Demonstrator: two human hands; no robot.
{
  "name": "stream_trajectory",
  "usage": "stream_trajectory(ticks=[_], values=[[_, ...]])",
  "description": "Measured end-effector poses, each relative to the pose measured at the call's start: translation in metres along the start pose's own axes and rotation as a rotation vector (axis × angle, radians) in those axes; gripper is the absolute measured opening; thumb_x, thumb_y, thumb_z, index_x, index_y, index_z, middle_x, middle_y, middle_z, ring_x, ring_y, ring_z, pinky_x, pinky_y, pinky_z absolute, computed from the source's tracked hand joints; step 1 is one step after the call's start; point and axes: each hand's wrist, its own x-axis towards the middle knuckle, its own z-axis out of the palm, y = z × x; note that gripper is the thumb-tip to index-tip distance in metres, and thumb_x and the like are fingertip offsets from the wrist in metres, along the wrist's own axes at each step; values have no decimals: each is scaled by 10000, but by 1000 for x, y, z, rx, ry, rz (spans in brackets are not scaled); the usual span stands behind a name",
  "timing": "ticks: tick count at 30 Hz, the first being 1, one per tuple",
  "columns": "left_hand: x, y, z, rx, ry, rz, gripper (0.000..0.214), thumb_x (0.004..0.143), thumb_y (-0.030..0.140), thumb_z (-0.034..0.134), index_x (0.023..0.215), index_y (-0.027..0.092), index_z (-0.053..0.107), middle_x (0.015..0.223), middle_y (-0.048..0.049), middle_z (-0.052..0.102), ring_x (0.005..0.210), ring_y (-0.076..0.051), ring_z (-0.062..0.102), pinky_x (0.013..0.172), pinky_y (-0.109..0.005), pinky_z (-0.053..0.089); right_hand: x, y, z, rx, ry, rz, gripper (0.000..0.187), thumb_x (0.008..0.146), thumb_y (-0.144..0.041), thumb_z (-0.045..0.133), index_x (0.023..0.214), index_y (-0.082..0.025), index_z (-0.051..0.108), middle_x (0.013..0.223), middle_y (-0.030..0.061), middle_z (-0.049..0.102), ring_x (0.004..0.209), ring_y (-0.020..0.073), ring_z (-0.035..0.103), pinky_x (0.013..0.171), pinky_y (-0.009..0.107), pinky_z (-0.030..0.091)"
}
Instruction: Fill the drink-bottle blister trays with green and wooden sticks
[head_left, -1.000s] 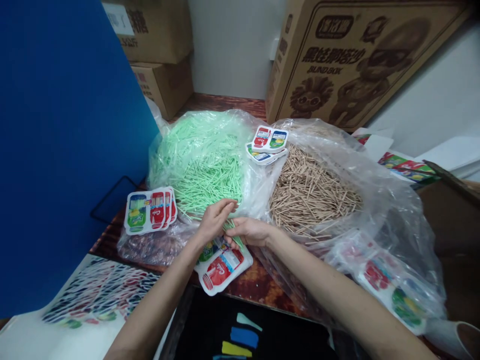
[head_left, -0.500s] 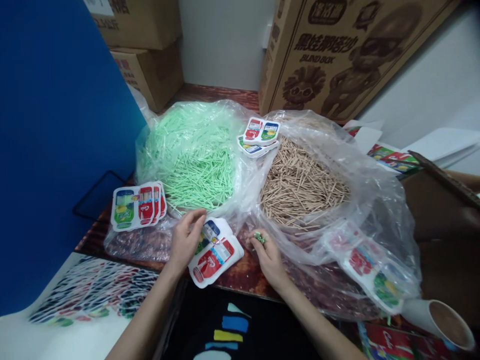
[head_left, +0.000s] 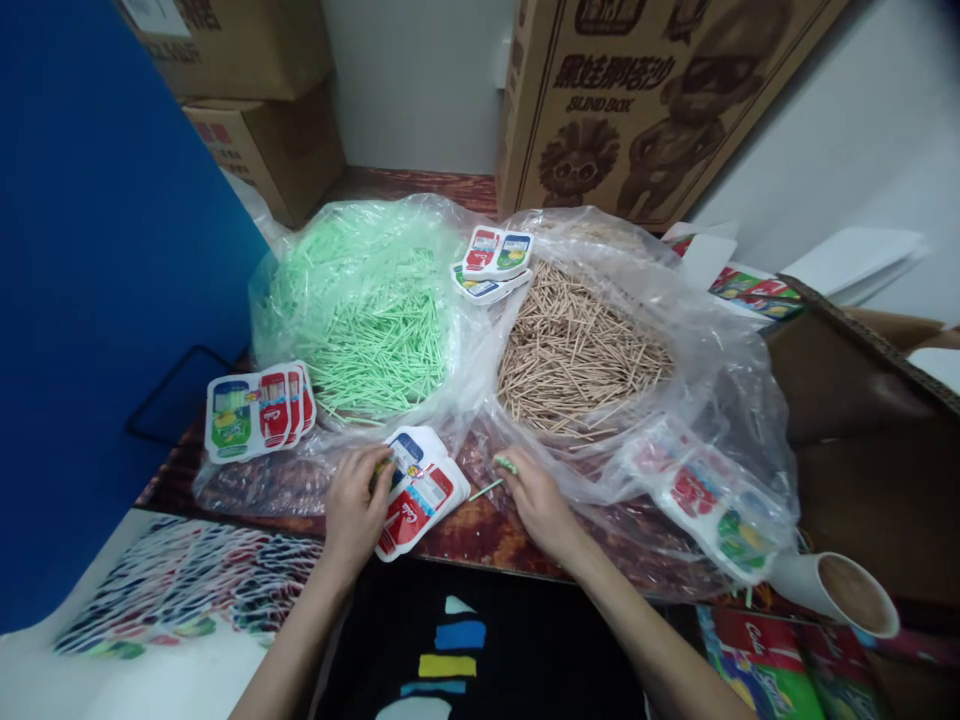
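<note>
My left hand is closed over the left edge of a small stack of bottle-shaped printed packs, red and blue with clear windows, lying near the table's front edge. Its fingers hide the green window. To the right of that stack, my right hand is curled round a small bunch of short green sticks. A single green stick points out from under its fingers, its tip close to the stack's right edge. Behind the hands lie a heap of green sticks and a heap of brown sticks, both on clear plastic bags.
Fanned packs lie at the left, others between the heaps, and more under plastic at the right. A paper cup lies tilted by an open carton. Large cardboard boxes stand behind; a blue panel borders the left.
My left hand has curled its fingers onto the stack's left edge. My right hand has turned over, and one green stick now sticks out leftward. The view has shifted slightly.
</note>
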Motion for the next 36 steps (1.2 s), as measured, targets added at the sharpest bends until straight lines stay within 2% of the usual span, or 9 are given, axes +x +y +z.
stream_trajectory(ticks=[4, 7, 11, 15, 19, 22, 26, 29, 36], values=[[1, -4, 1, 137, -43, -29, 303, 867, 339, 533, 1115, 174, 593, 1083, -123, 605, 1004, -292, 561, 881, -427, 440, -2, 0, 10, -590, -242, -124, 252, 895, -36, 355, 936, -171, 563, 982, 101, 562, 809, 196, 524, 736, 326, 421], [4, -8, 1, 208, -69, -105, 390, 803, 411, 605, 1116, 177, 589, 1016, -112, 587, 952, -308, 555, 841, -447, 447, 0, 1, 16, -730, -293, -151, 252, 866, -4, 387, 952, -157, 569, 980, 118, 584, 844, 219, 528, 759, 352, 420], [11, -13, 2, 124, -79, -230, 255, 750, 374, 651, 931, 213, 571, 908, -49, 572, 899, -273, 558, 806, -414, 451, 8, -2, 2, -372, -235, -56, 189, 893, -90, 404, 866, -191, 562, 842, 64, 590, 777, 204, 524, 715, 337, 420], [18, -18, 2, 11, -48, -294, 204, 726, 331, 653, 762, 231, 479, 793, 4, 533, 792, -227, 552, 735, -359, 449, 15, -8, -11, 401, -182, 268, 160, 879, -289, 507, 753, -205, 559, 763, 31, 602, 749, 186, 573, 725, 327, 450], [21, -21, 2, -63, 3, -239, 187, 766, 317, 600, 679, 229, 459, 713, 24, 497, 707, -185, 528, 676, -310, 432, 18, -10, 0, 952, -135, 545, 272, 722, -360, 705, 908, -197, 590, 700, 7, 618, 698, 175, 622, 701, 305, 477], [20, -22, 0, -84, 28, -191, 142, 795, 320, 578, 705, 217, 544, 742, 9, 533, 736, -182, 547, 691, -302, 437, 16, -8, 13, 947, -24, 453, 281, 720, -367, 706, 905, -180, 608, 721, 18, 635, 709, 166, 605, 728, 298, 458], [17, -22, -3, -90, 59, -152, 154, 814, 335, 574, 727, 212, 607, 766, -4, 555, 752, -185, 565, 717, -309, 450, 9, -4, 21, 668, 91, 257, 171, 843, -363, 583, 845, -194, 607, 831, 30, 639, 832, 185, 585, 798, 310, 430], [16, -22, -4, -94, 89, -147, 179, 821, 345, 571, 712, 210, 617, 765, -9, 540, 737, -183, 565, 712, -309, 458, 3, -2, 22, 473, 95, 189, 174, 897, -332, 511, 863, -202, 621, 868, 35, 636, 884, 196, 580, 824, 312, 419], [13, -28, -1, -66, 96, -206, 125, 819, 323, 581, 831, 204, 616, 809, -14, 634, 769, -197, 603, 738, -323, 466, 0, 2, 26, 410, 88, 138, 195, 925, -317, 471, 891, -211, 631, 887, 40, 645, 886, 201, 590, 832, 310, 426]])
